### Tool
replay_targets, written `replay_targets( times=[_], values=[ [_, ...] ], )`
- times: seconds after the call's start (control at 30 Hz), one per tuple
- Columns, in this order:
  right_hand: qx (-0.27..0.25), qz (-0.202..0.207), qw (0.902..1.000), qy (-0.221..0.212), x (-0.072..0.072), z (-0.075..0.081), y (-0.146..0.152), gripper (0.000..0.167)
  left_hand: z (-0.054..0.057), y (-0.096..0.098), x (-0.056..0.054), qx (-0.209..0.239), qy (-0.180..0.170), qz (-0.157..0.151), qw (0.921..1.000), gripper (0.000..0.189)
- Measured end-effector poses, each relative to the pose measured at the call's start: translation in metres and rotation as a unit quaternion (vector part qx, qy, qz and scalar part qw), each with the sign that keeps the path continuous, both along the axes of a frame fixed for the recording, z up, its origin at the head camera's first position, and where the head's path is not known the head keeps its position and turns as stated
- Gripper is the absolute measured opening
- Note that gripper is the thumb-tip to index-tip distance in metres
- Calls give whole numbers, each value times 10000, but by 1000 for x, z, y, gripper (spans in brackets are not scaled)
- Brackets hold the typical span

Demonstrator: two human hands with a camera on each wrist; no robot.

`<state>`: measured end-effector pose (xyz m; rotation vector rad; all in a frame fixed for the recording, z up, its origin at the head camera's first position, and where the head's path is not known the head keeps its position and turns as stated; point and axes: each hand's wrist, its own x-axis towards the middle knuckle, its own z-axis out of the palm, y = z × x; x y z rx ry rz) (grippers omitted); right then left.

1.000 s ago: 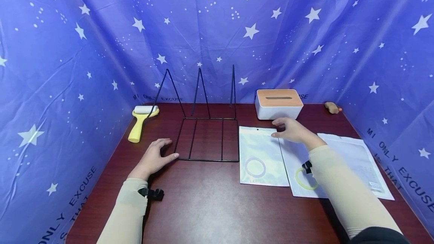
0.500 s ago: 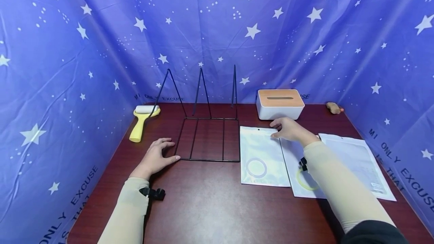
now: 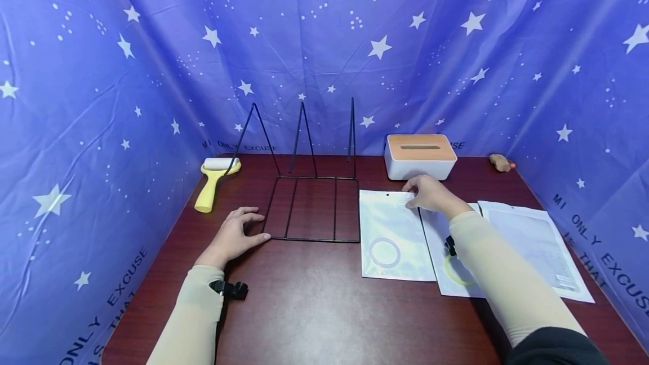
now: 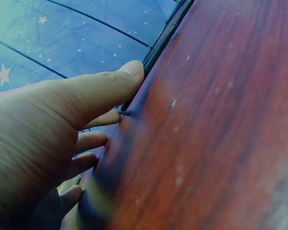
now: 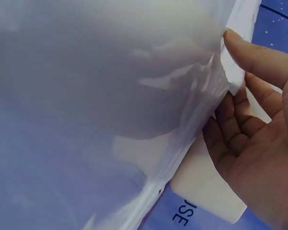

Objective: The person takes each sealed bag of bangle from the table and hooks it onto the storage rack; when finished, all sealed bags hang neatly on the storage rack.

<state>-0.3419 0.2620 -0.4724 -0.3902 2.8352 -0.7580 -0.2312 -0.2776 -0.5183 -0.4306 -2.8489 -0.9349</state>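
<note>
A black wire rack [image 3: 310, 239] stands on the table left of centre, with upright loops at its back. My left hand [image 3: 235, 236] rests at its front left corner, thumb touching the rod and fingers loosely spread; the left wrist view shows the thumb [image 4: 129, 72] against that rod. Right of the rack lies a flat white zip pouch [image 3: 392, 224] with a pale purple ring. My right hand [image 3: 431, 193] pinches its upper right corner; in the right wrist view the thumb [image 5: 252, 57] is on the edge, with curled fingers below. Beside it lies a pouch with a yellow ring [image 3: 456, 275], partly under my forearm.
Another white pouch [image 3: 532, 246] lies farther right. A white tissue box [image 3: 421, 168] with a wooden lid stands just behind my right hand. At the back left is a yellow-handled roller [image 3: 208, 190], and a small brown object [image 3: 501, 163] sits at the back right. Starry cloth surrounds the table.
My right hand has shifted slightly left, its fingers closing in on the corner of the purple-ring pouch. The left hand stays at the rack's corner. The whole head view drifts slightly.
</note>
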Motion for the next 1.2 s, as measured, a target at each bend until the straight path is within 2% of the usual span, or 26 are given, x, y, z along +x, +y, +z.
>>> replay_targets(
  times=[0.2, 0.3, 0.4, 0.9, 1.2],
  values=[
    [-341, -368, 9985, -195, 4, 5, 3, 13, 1, 1, 0, 9, -4, -4, 10000, 56],
    [-548, -494, 9967, -331, 8, 8, 4, 9, 1, 1, 0, 12, -21, 5, 10000, 56],
    [-674, -509, 9960, -288, 10, 10, 4, 10, 1, 1, 0, 14, -28, 9, 10000, 56],
    [-1094, -241, 9925, 480, 20, 21, 4, 10, -1, -1, -1, 61, -29, 0, 10000, 57],
    [-1271, -226, 9896, 634, 36, 36, 1, 14, -1, -1, -1, 74, -24, -3, 10000, 57]
  ],
)
